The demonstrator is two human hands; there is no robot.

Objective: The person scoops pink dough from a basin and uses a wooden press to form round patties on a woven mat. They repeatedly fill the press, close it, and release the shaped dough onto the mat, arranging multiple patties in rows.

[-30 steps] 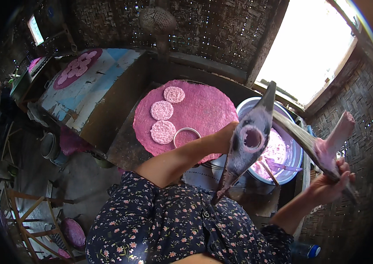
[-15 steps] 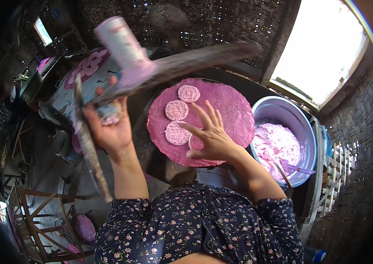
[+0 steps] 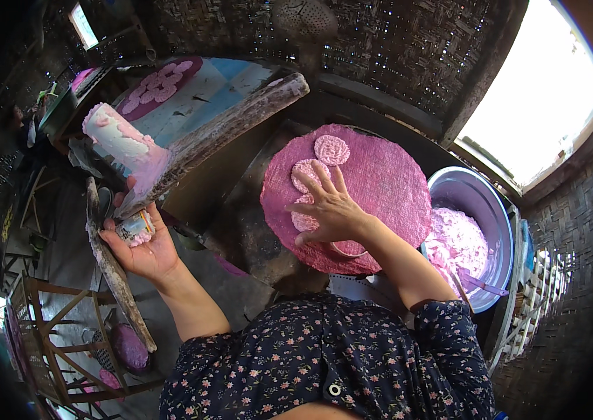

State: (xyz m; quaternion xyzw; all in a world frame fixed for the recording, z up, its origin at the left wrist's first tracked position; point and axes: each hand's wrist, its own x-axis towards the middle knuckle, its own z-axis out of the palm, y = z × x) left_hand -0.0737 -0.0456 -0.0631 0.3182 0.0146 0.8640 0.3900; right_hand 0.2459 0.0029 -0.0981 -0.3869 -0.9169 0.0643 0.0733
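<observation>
My left hand (image 3: 144, 246) grips a wooden press made of two rough bars, away to the left of the mat. A pink-smeared white cylinder (image 3: 118, 133) stands out from its thick upper bar (image 3: 233, 129). Below it, a short can-like tube (image 3: 135, 227) with pink paste at its end rests in my palm. The thinner bar (image 3: 118, 283) hangs downward. My right hand (image 3: 335, 210) is open, its fingers spread over a round pink mat (image 3: 387, 182). Lacy pink discs (image 3: 331, 150) lie along the mat's left side, partly under my fingers. A thin pale ring (image 3: 349, 252) shows below my right wrist.
A blue-grey basin (image 3: 496, 241) of pink paste (image 3: 457, 238) with a purple-handled utensil (image 3: 482, 285) stands right of the mat. Another disc-laden mat (image 3: 139, 108) lies on the far-left table. A bamboo frame (image 3: 65, 315) stands lower left; woven walls surround the workspace.
My left hand has carried the press left and down, away from the mat. My right hand stays spread over the mat, now covering more of the discs. The view has shifted slightly.
</observation>
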